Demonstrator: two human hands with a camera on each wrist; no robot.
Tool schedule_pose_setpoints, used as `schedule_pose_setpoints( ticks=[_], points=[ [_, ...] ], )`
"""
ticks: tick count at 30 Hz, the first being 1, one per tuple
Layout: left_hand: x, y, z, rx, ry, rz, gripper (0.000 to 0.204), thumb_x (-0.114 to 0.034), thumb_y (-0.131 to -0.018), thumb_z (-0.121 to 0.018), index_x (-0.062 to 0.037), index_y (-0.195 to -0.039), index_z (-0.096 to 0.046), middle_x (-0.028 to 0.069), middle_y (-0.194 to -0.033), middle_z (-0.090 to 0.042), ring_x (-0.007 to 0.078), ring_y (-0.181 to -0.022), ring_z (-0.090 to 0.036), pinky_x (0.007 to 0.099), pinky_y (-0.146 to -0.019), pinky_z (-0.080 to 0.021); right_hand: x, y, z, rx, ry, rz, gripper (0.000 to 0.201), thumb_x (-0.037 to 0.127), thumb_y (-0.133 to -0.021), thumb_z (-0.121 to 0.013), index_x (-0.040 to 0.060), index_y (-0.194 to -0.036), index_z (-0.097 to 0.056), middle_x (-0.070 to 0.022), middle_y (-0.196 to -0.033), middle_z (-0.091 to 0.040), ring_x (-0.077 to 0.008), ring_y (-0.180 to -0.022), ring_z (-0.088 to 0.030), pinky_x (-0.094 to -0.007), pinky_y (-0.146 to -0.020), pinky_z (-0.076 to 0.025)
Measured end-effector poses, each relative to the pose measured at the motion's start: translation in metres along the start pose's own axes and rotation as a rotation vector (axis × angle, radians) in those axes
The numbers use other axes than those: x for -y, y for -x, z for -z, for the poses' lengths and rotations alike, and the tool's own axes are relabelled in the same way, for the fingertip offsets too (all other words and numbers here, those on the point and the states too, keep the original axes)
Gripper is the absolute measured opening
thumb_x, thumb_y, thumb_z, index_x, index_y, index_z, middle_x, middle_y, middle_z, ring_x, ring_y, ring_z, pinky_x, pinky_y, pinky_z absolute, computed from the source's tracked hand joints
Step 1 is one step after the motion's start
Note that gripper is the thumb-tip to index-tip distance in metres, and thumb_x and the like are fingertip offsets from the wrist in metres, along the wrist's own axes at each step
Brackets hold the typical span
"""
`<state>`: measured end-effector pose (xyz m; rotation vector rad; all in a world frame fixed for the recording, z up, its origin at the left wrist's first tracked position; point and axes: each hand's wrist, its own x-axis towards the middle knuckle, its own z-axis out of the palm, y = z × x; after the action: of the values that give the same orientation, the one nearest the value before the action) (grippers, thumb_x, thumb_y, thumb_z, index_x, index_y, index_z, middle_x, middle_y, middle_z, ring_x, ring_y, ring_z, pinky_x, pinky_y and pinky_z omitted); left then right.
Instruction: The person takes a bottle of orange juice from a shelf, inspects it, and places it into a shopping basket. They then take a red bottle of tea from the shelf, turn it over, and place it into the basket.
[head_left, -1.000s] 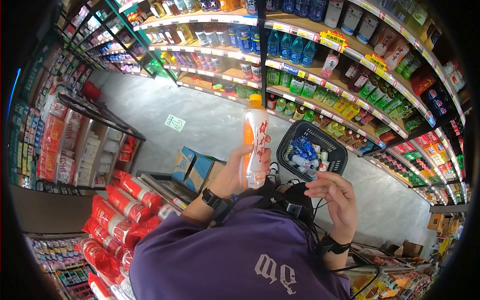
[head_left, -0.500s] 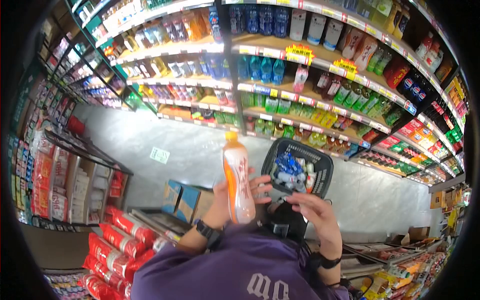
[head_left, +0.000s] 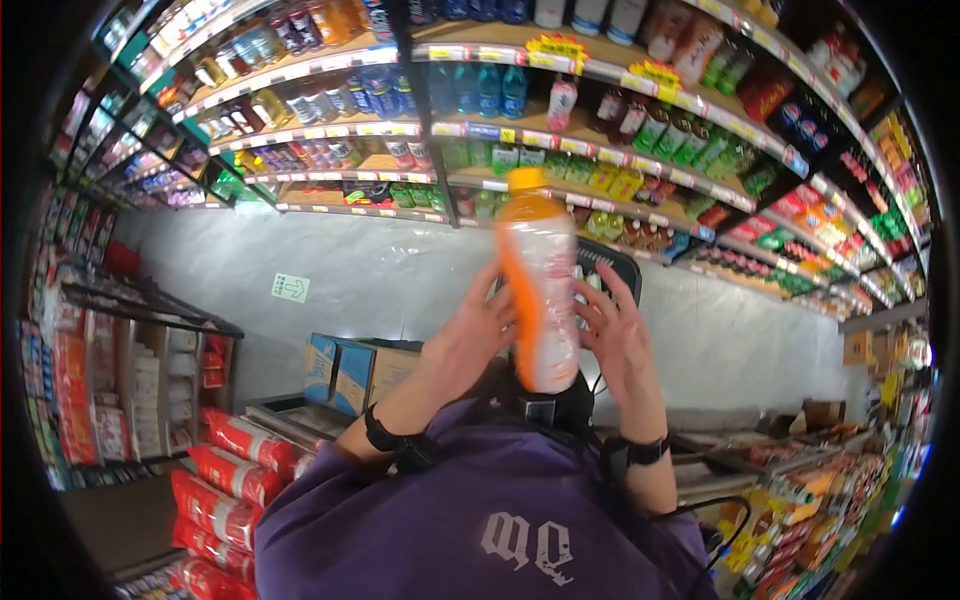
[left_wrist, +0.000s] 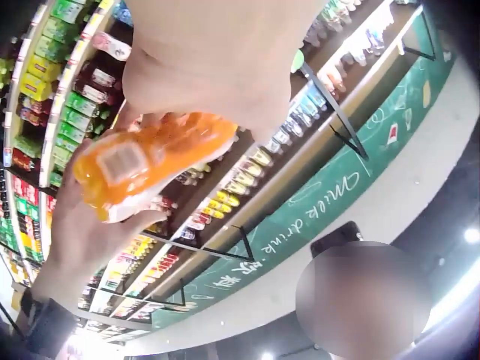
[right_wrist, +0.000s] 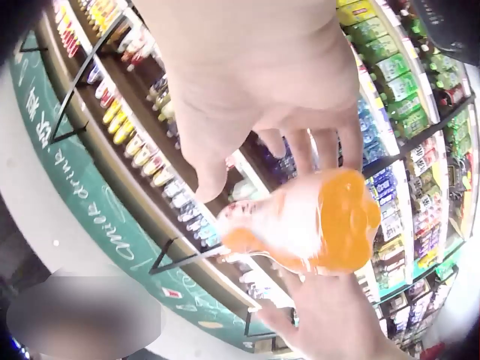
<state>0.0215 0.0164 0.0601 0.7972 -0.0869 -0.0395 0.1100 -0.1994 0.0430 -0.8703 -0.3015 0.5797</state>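
A plastic drink bottle (head_left: 545,290) with an orange cap and a white and orange label stands nearly upright between both hands, slightly blurred. At its left side is my left hand (head_left: 465,335), fingers spread and partly hidden behind the bottle. My right hand (head_left: 622,345) is at the other side, fingers loosely spread with their tips close to the label. No finger wraps over the bottle's front in the head view. The right wrist view shows the bottle's orange base (right_wrist: 349,221) below extended right fingers, with the thumb off to one side.
Behind the bottle, a black shopping basket (head_left: 625,268) is partly hidden on the grey floor (head_left: 390,265). Long shelves of drinks (head_left: 600,135) run across the front. Cardboard boxes (head_left: 345,375) and red-wrapped packs (head_left: 215,505) stand at the left.
The bottle, earlier gripped in the left hand, then in front of its spread fingers, has risen and turned, showing more orange. The right hand has come in beside it.
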Motion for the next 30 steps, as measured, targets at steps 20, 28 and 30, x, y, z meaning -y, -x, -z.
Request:
schedule_pose_setpoints(
  ticks=[20, 28, 30],
  points=[
    [0.016, -0.030, 0.111, -0.478, -0.283, 0.030, 0.034, -0.034, -0.105, -0.049, -0.0025, -0.114, -0.057, 0.0107, -0.092, -0.062, 0.0227, -0.084, -0.061, 0.0365, -0.077, -0.049, -0.191, -0.026, 0.384, -0.813, -0.524, -0.492, 0.032, 0.040, -0.098, -0.064, 0.0111, -0.112, -0.059, -0.0081, -0.100, -0.067, -0.0262, -0.093, -0.068, -0.0467, -0.087, -0.057],
    [0.047, -0.103, 0.163, -0.667, -0.139, 0.349, 0.030, -0.033, -0.104, -0.053, -0.0037, -0.103, -0.061, 0.0075, -0.099, -0.062, 0.0217, -0.085, -0.062, 0.0381, -0.076, -0.050, -0.300, -0.032, 0.446, -1.107, -0.483, -0.505, 0.032, 0.046, -0.095, -0.066, 0.0146, -0.100, -0.061, -0.0053, -0.088, -0.067, -0.0275, -0.083, -0.069, -0.0461, -0.075, -0.058],
    [0.060, -0.127, 0.165, -0.775, -0.087, 0.357, 0.026, -0.030, -0.103, -0.056, -0.0051, -0.102, -0.062, 0.0073, -0.097, -0.062, 0.0219, -0.086, -0.063, 0.0387, -0.074, -0.051, -0.346, -0.007, 0.491, -0.831, -0.956, -0.486, 0.040, 0.056, -0.093, -0.062, 0.0159, -0.098, -0.060, -0.0064, -0.082, -0.064, -0.0289, -0.075, -0.066, -0.0448, -0.066, -0.057]
  ],
)
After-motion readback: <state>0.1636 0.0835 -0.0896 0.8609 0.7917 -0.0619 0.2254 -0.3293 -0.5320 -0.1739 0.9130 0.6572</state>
